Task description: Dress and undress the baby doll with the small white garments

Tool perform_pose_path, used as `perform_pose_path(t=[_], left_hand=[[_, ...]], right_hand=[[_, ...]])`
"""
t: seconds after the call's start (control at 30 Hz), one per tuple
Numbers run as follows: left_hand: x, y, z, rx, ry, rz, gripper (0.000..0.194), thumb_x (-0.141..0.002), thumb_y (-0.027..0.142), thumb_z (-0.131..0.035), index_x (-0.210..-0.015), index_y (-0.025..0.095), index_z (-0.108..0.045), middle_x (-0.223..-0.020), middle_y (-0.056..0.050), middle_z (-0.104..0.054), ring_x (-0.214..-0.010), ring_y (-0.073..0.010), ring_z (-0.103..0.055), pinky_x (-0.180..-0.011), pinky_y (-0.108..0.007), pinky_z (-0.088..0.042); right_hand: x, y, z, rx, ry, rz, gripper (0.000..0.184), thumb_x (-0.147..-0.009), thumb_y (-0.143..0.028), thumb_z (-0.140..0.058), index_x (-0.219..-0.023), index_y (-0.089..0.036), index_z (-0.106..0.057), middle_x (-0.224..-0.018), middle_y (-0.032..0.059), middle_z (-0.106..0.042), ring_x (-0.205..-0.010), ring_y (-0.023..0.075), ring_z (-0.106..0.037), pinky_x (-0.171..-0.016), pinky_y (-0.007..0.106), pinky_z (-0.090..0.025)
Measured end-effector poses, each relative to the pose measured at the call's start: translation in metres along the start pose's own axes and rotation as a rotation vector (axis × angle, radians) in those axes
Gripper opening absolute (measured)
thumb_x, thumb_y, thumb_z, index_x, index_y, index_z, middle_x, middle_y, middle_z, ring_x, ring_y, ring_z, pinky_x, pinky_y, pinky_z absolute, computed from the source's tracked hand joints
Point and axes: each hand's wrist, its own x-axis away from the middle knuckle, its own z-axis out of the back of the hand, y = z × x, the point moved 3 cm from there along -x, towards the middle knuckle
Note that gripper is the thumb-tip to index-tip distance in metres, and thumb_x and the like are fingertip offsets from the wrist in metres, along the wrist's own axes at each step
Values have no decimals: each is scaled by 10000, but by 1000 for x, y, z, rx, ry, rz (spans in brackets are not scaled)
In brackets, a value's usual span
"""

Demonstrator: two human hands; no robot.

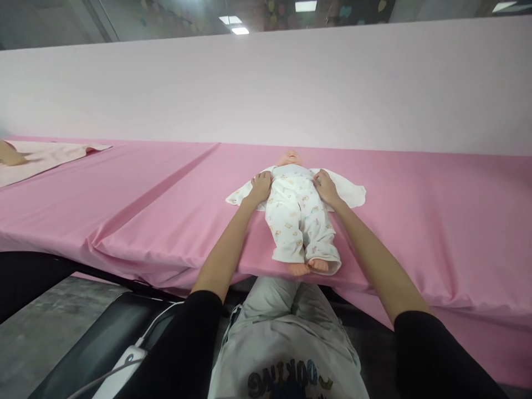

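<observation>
A baby doll [297, 216] lies on its back in a white onesie with a small animal print, its head pointing away from me. Under it a white cloth [347, 188] spreads out to both sides. My left hand [260, 187] rests at the doll's side on the cloth, with curled fingers. My right hand [326, 187] sits on the opposite side of the chest. Neither hand clearly shows a grip. The doll's bare feet [310, 267] lie near the table's front edge.
The doll lies on a table with a pink cover [415, 221], creased at the front. At far left, another person's hand [10, 154] lies on a pale pink cloth [50, 158]. A white device with a cable [122, 371] sits below the table at lower left, near my lap.
</observation>
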Motion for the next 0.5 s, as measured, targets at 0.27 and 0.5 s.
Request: perform_pose_path(t=[0.27, 0.5], left_hand=[[-23, 0, 10, -136, -248, 128, 227, -866, 227, -354, -1064, 172, -450, -1071, -154, -568, -983, -294, -555, -898, -499, -375], [-36, -7, -12, -167, -45, 256, 274, -885, 235, -343, -1129, 151, -433, -1034, -160, -599, -932, -288, -594, -874, -471, -371]], right_hand=[[-23, 1, -1, 328, -264, -85, 259, -938, -300, -312, -1004, -148, -512, -1016, 143, -606, -903, 258, -572, -756, 353, -433], [-28, -12, -8, 511, -167, -164, 333, -930, -145, -250, -1205, -76, -424, -959, 198, -627, -897, 288, -611, -751, 378, -435]])
